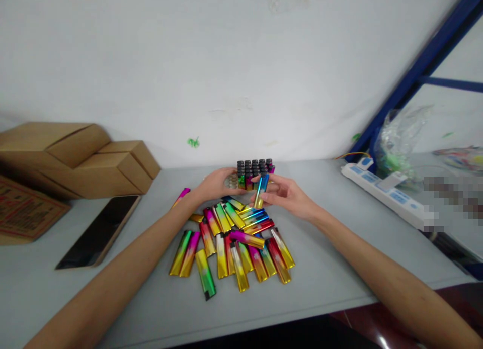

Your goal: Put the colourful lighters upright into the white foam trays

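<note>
Between the fingertips of my right hand (285, 194) is a blue and gold lighter (260, 192), tilted slightly, in front of a tray of lighters. That clear tray (233, 181) stands near the wall and holds rows of upright lighters (253, 169) with black tops; pale unfilled slots show at its left end. My left hand (219, 183) grips the tray's left end, thumb in front and fingers behind. Nearer to me lies a loose pile of shiny lighters (230, 238) in gold, red, green, purple and blue, pointing various ways.
Cardboard boxes (75, 160) stand at the left on the grey table (320, 283). A dark-screened phone (98, 232) lies before them. At the right are a white power strip (385, 193), a clear plastic bag (398, 143) and a blue frame (415, 70). A white wall (234, 77) rises behind.
</note>
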Tool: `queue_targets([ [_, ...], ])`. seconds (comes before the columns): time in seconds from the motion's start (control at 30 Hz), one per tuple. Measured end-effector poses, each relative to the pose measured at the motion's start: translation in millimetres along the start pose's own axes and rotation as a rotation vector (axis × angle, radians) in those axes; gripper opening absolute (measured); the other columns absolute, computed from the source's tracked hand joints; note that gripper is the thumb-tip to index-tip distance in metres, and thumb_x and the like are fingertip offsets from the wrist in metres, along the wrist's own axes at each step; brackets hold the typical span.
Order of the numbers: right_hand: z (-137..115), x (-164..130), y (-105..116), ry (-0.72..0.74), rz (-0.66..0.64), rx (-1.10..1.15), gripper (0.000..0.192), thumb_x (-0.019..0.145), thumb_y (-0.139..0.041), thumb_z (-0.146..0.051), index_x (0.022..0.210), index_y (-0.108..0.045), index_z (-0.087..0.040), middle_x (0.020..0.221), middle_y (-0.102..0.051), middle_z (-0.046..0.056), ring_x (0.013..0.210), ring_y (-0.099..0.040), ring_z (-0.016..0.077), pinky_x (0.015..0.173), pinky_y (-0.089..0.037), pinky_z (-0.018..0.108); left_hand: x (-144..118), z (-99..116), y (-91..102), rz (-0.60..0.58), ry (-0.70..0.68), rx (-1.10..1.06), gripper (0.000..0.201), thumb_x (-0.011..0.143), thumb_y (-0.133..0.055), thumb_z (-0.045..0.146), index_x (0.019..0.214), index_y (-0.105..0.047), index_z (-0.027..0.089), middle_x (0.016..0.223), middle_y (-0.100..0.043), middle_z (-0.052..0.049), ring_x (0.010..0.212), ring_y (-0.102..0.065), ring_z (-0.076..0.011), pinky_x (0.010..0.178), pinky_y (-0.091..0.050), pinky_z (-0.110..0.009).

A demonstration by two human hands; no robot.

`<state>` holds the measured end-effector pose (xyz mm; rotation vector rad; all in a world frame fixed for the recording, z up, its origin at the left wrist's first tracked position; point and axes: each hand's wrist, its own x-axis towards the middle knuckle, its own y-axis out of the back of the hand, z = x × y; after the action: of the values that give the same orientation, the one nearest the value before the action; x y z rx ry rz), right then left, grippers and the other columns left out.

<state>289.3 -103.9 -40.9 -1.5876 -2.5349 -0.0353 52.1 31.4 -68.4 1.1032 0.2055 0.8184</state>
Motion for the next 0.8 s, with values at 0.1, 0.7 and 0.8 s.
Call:
queue_targets([
  [0.1,-2.9,-1.1,-2.4,-0.022,-0.005,0.041,0.038,0.093,-0.07,-0.043,0.123,-0.06,-0.023,0.096,-0.073,0.004,0.088,-0.076,0.0203,0.087,-0.065,0.043,0.0,-0.5,0.0,0.003,-0.014,0.002,0.066,0.077,-0.072,0.067,0.125,-0.068,0.022,0.129,-0.071,-0.009,0.119,-0.065,-0.0334,0.104,-0.048,-0.044],
  [0.7,1.4,-1.3,0.2,0.185,0.384,-0.905,0.037,0.092,-0.052,-0.044,0.064,-0.047,-0.02,0.056,-0.034,-0.006,0.054,-0.028,0.0093,0.053,-0.023,0.025,0.5,-3.3,-1.6,0.007,0.004,0.04,0.075,0.077,-0.069,0.074,0.13,-0.065,0.021,0.133,-0.07,-0.01,0.121,-0.064,-0.0334,0.105,-0.048,-0.042],
  [0.8,3.1,0.6,2.3,0.182,0.427,-0.938,0.033,0.09,-0.049,-0.039,0.063,-0.05,-0.019,0.055,-0.039,-0.005,0.053,-0.031,0.0093,0.053,-0.023,0.025,0.3,-2.5,-1.2,0.006,0.016,0.034,0.076,0.077,-0.07,0.073,0.132,-0.065,0.02,0.134,-0.069,-0.01,0.122,-0.064,-0.0338,0.106,-0.048,-0.042],
])
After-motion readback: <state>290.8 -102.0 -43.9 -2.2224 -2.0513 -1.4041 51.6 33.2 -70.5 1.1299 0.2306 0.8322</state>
